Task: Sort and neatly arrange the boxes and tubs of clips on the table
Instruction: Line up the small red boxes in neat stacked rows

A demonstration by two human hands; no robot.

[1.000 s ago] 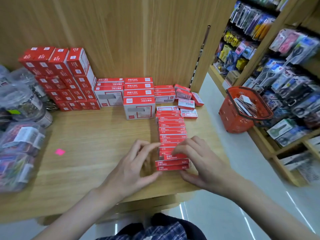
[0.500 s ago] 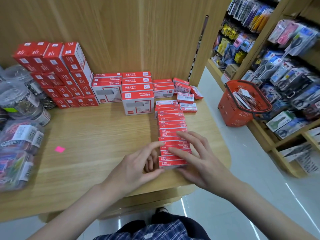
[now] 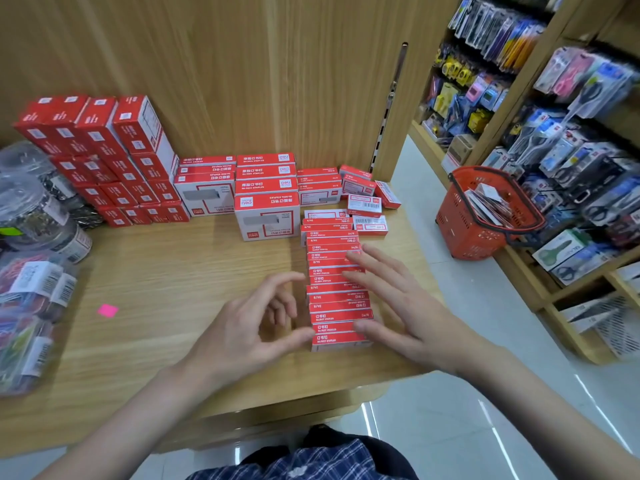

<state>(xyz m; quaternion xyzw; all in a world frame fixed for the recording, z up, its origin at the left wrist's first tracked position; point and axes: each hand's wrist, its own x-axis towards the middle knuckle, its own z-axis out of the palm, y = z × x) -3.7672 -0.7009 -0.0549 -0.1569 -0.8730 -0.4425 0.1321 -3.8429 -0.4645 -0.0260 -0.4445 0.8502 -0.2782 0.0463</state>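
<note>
A long row of several small red staple boxes runs from mid-table toward the front edge. My left hand is beside the row's near left end, fingers curled apart, thumb tip touching the nearest box. My right hand lies flat with spread fingers against the row's right side. Larger red-and-white boxes stand behind the row. A tall stack of red boxes leans at the back left. Clear tubs of clips line the left edge.
A few loose small boxes lie at the back right of the wooden table. A pink sticky note lies on the left. A red shopping basket sits on the floor by stocked shelves.
Both hands have slid forward along the row, pressing the near boxes into line. The right fingers have spread out flat, and the left hand has loosened from the end box.
</note>
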